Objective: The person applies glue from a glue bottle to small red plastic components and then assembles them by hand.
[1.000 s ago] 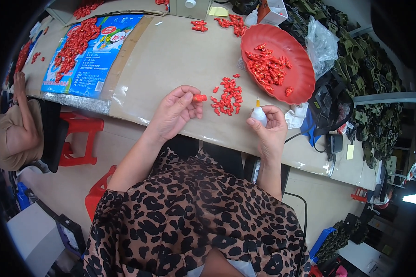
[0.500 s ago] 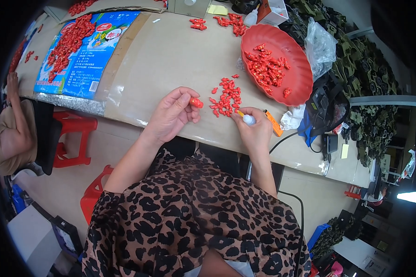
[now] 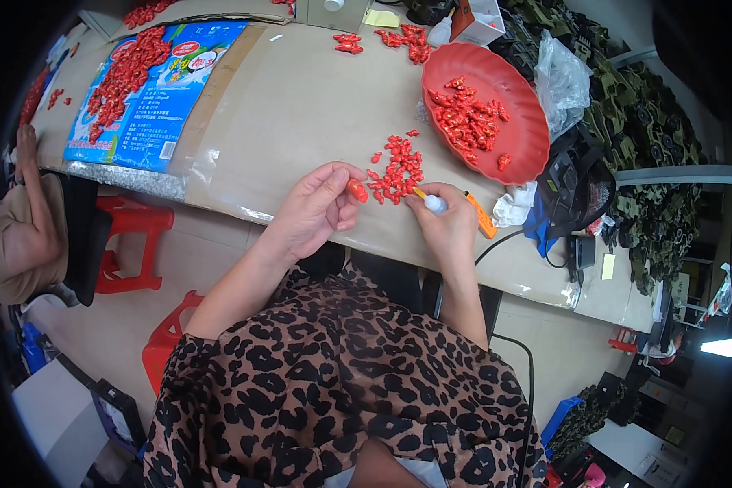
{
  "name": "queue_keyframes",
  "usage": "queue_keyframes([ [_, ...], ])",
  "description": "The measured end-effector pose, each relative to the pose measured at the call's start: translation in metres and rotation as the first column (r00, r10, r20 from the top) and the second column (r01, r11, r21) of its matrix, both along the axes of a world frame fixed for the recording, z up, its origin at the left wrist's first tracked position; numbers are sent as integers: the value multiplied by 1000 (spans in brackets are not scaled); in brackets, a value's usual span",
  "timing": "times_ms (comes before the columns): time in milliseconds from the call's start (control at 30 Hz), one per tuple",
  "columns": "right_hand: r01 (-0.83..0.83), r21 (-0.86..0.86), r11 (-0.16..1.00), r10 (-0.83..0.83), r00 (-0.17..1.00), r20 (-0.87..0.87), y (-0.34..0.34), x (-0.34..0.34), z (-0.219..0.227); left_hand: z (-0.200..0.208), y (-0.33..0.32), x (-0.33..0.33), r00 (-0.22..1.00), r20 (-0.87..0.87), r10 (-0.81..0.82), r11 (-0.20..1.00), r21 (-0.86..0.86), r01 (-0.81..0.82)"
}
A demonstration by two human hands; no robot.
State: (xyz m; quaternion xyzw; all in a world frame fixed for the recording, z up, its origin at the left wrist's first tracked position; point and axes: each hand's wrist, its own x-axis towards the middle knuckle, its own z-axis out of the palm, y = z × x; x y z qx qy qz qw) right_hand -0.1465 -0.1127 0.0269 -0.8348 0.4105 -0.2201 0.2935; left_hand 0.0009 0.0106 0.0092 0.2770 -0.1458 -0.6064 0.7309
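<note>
Between the thumb and fingers of my left hand (image 3: pixel 313 207) is a small glossy red piece (image 3: pixel 357 190), its end pointing right and down. My right hand (image 3: pixel 451 226) grips a small white glue bottle (image 3: pixel 436 204) with a yellow tip (image 3: pixel 420 193) that points up and left. The bottle is partly hidden by my fingers. Just beyond both hands lies a loose pile of tiny red pieces (image 3: pixel 400 167). To the far right of that pile, a scalloped red plate (image 3: pixel 525 89) holds more red figures (image 3: pixel 468 118).
An orange utility knife (image 3: pixel 481 216) and a crumpled white tissue (image 3: pixel 513 206) lie right of my right hand. At left, blue cardboard (image 3: pixel 150 138) bears a heap of red figures (image 3: pixel 130 73). Another person's arm (image 3: pixel 32 175) rests at the table's left end. Clear plastic (image 3: pixel 563 85) sits behind the plate.
My left hand has shifted right, closer to the pile, and the red piece in it has turned downward. My right hand has moved only slightly, with the bottle still in it.
</note>
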Motion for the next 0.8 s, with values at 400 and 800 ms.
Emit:
queue_keyframes([
  [400, -136, 532, 836, -86, 925, 370, -10, -11, 8, 5, -1, -13, 1000, -4, -20, 995, 97, 20],
  [800, -352, 526, 774, 90, 884, 459, 17, -11, 13, -1, -5, -23, 981, 192, -21, 993, 120, -2],
])
